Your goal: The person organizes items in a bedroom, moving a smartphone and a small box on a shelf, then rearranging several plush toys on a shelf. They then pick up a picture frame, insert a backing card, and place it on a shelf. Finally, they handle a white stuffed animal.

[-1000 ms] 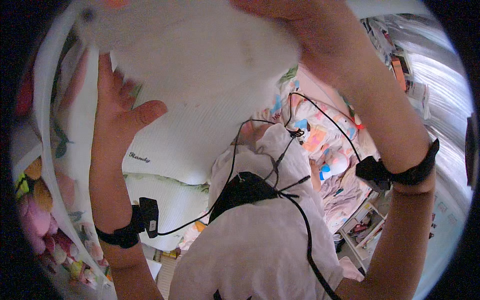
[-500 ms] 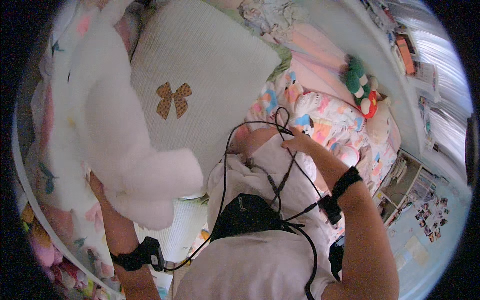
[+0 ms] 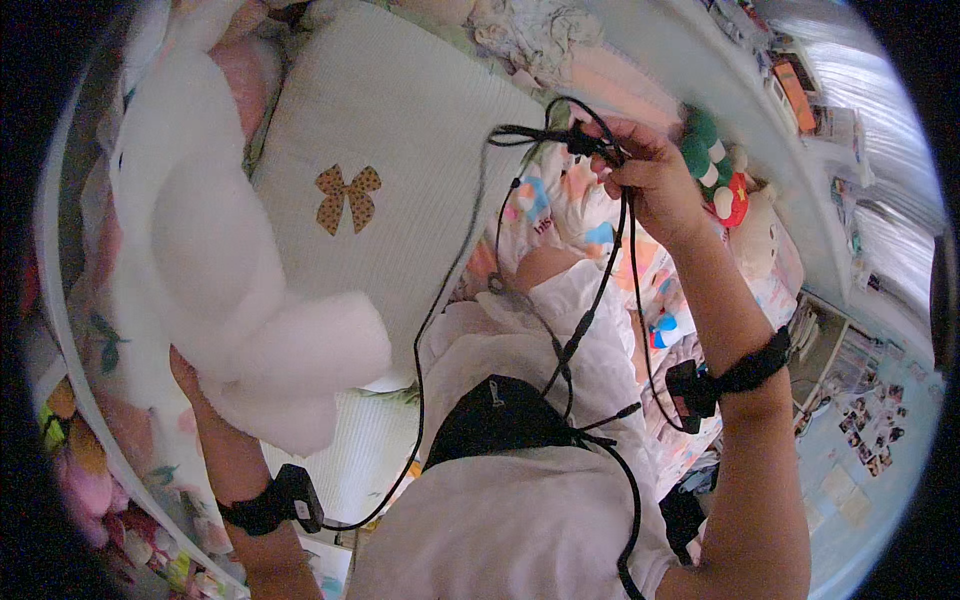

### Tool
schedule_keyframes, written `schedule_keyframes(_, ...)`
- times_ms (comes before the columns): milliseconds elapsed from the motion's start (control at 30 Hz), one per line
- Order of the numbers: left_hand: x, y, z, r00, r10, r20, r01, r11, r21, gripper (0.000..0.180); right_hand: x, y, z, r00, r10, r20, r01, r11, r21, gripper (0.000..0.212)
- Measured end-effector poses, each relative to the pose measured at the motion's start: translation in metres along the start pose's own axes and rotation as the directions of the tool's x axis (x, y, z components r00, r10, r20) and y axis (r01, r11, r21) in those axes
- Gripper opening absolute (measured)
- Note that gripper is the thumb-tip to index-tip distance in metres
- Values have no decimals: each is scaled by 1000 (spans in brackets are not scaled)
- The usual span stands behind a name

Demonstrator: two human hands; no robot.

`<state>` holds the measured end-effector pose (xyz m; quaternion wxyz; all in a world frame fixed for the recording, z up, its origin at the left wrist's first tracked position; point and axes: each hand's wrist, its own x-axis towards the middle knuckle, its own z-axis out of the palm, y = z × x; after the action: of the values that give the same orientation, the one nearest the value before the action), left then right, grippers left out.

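My right hand (image 3: 650,180) is raised at the upper right, its fingers closed round a bunched black cable (image 3: 575,136). Loops of that cable stick out to the left of the fingers, and strands hang down toward my lap and wrist strap. My left hand (image 3: 183,372) is at the lower edge of a big white plush toy (image 3: 210,230), touching or very near it. The plush hides most of that hand's fingers. Beyond lies a pale ribbed pad (image 3: 420,110) with a brown dotted bow (image 3: 347,199) on it.
A black pouch (image 3: 500,420) rests on my white clothing, with cables running from it to both wrist straps. Patterned bedding (image 3: 585,210), a green and red plush (image 3: 715,165) and a shelf (image 3: 825,350) are on the right. Several colourful soft toys (image 3: 95,480) lie beyond the bed's left edge.
My right hand has lifted the bunched cable up and away from my lap, toward the pad's right edge. The white plush and my left hand have shifted only slightly.
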<state>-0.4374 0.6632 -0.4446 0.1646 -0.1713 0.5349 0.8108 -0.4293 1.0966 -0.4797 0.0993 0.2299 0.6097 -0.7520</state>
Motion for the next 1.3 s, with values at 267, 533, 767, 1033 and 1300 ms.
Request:
schedule_keyframes(267,-18,43,5,993,85,-80,-81,995,60,88,-36,-96,41,944,-204,259,146,963,226,51)
schedule_keyframes(533,-107,113,-6,891,311,-330,-253,945,208,101,-16,-133,121,845,-458,275,497,863,-88,39)
schedule_keyframes(767,-202,88,-2,494,764,-415,-699,633,333,66,10,-183,163,757,-177,629,325,937,-127,43)
schedule_keyframes(1033,-285,185,13,32,743,-669,-948,236,216,68,68,-237,238,320,59,946,751,593,-291,44)
schedule_keyframes(1300,-250,336,-83,-459,744,-486,-519,220,826,53,-62,-263,426,-274,-119,954,962,-22,274,45)
